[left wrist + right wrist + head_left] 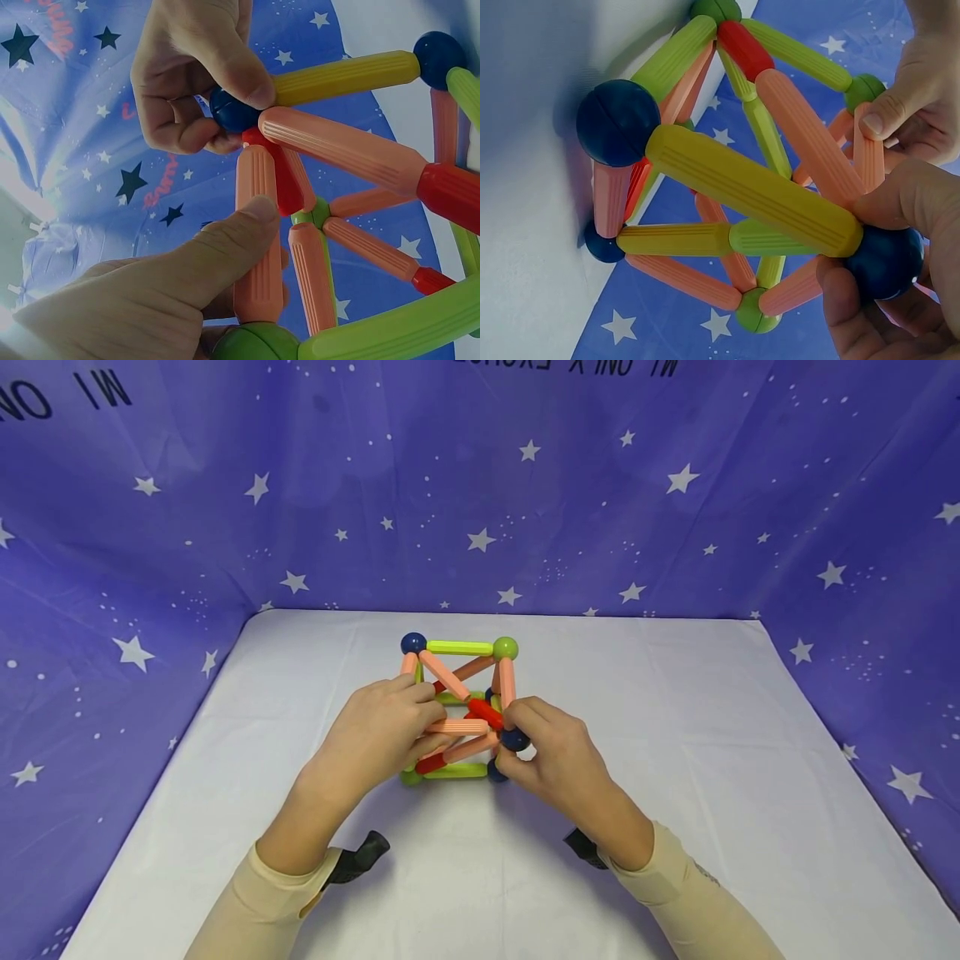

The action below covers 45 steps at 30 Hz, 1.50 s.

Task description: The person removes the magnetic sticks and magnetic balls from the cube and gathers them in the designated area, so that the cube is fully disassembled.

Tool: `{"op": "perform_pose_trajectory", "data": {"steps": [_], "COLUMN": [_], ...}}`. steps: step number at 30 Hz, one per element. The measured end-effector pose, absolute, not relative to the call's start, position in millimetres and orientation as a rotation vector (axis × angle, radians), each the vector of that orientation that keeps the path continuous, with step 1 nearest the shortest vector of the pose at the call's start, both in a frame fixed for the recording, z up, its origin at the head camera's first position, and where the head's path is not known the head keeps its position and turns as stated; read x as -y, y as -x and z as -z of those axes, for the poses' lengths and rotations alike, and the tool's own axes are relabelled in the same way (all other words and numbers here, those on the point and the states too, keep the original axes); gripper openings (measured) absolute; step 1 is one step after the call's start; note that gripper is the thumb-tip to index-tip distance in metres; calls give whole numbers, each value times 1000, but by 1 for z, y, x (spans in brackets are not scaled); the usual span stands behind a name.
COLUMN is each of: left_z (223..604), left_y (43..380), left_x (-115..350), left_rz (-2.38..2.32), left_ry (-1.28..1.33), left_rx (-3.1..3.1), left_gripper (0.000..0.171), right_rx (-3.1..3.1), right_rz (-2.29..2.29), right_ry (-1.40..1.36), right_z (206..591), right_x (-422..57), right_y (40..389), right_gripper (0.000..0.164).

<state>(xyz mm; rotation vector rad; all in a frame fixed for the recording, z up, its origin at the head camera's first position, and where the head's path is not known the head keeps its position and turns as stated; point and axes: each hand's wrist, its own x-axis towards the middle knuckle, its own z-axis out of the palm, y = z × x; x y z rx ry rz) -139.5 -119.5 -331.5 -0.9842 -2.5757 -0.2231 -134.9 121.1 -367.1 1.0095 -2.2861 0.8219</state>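
A cube-like frame of magnetic rods and balls stands on the table, with yellow-green rods [459, 648], salmon rods and red-salmon diagonals [487, 713]. At its near upper right corner my right hand [558, 756] holds a dark blue ball [889, 262], thumb and fingers around it. A yellow rod [750, 187] and other rods meet that ball. My left hand [382, 727] pinches a salmon rod [256, 292] between thumb and fingers. One end of this rod is at a green ball [259, 343]; the other lies close to the blue ball, and whether it touches cannot be told.
White cloth covers the table [750, 760]. Behind and beside it hangs a purple curtain with white stars [480, 539]. Black wrist-camera mounts [360, 857] stick out from both sleeves above the cloth.
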Motion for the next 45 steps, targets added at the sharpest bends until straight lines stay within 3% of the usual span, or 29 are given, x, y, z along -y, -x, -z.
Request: {"op": "perform_pose_trajectory", "data": {"steps": [36, 45], "left_z": [337, 335], "left_y": [134, 135], "left_x": [119, 120], "left_rz": [229, 245], "left_ry": [980, 983], "left_rx": [2577, 2554], "left_gripper": [21, 20], "right_rx": [2240, 1989], "right_rz": [-939, -1445], "right_ry": [-988, -896], "right_z": [378, 346], "right_x": [-127, -138], "right_y": [129, 132], "right_gripper": [33, 36]}}
